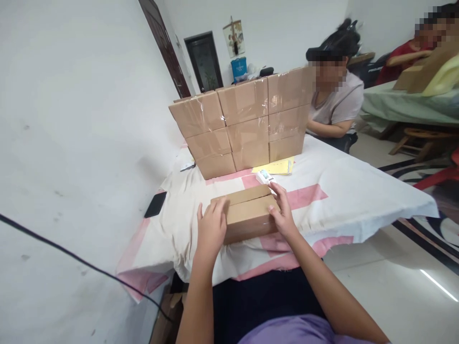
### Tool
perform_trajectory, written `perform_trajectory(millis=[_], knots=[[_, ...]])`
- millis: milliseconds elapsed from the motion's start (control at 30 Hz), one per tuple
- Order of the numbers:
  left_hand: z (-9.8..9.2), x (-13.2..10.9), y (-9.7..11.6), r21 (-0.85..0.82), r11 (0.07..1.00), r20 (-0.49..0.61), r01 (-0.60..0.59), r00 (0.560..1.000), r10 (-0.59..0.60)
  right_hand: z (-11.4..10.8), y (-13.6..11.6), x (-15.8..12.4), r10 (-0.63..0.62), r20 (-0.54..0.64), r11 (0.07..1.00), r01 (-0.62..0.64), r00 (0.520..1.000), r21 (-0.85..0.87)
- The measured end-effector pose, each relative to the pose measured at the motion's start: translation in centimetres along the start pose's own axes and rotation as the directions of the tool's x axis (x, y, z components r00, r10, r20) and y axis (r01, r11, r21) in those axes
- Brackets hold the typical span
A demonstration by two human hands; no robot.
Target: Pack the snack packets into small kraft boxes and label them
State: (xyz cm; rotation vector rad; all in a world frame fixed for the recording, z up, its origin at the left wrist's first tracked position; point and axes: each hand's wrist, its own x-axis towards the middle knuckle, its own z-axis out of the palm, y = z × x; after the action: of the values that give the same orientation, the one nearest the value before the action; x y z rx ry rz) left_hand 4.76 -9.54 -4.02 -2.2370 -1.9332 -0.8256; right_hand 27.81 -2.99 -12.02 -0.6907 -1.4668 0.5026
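A brown cardboard box (251, 216) rests on the cloth near the table's front edge. Its two top flaps are folded down, and a thin seam runs between them. My left hand (212, 222) holds the box at its left end, fingers over the top edge and thumb side hidden. On the opposite end my right hand (282, 210) grips the box, thumb on the near top edge and fingers reaching along the right side. Just behind the box lies a small white device (264, 177) with a greenish patch, beside yellow paper (276, 166).
A wall of stacked, taped cardboard boxes (248, 134) stands across the table's back. A black phone-like slab (155, 204) lies at the left by the wall. A person (337, 95) sits behind the stack at the right. A dark cable (82, 260) crosses the lower left.
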Motion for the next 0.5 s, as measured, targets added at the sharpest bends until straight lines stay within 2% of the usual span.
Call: perform_trajectory(millis=[67,133,200,333,400,500], knots=[[-0.2,-0.3,1.1,0.072,0.997,0.068,-0.035,0.997,0.030,0.4,0.3,0.4,0.001,-0.034,1.000,-0.002,0.999,-0.013],[0.0,-0.4,2.2,0.169,0.983,0.086,-0.077,0.994,0.063,0.8,0.4,0.6,0.018,-0.040,1.000,-0.019,0.999,-0.020],[0.4,-0.2,3.0,0.240,0.965,0.106,-0.104,0.991,0.080,0.9,0.1,0.7,0.042,-0.021,0.999,-0.043,0.999,-0.009],[1.4,0.4,3.4,0.265,0.954,0.171,-0.139,0.981,0.096,0.0,0.2,0.8,0.141,0.059,0.987,-0.145,0.988,0.074],[1.9,0.5,3.0,0.273,0.951,0.170,-0.145,0.980,0.101,-1.1,1.2,1.9,0.276,0.031,0.961,-0.277,0.961,0.022],[2.7,0.4,2.3,0.278,0.949,0.135,-0.147,0.984,0.113,-3.0,3.7,5.0,0.483,-0.104,0.846,-0.494,0.870,-0.202]])
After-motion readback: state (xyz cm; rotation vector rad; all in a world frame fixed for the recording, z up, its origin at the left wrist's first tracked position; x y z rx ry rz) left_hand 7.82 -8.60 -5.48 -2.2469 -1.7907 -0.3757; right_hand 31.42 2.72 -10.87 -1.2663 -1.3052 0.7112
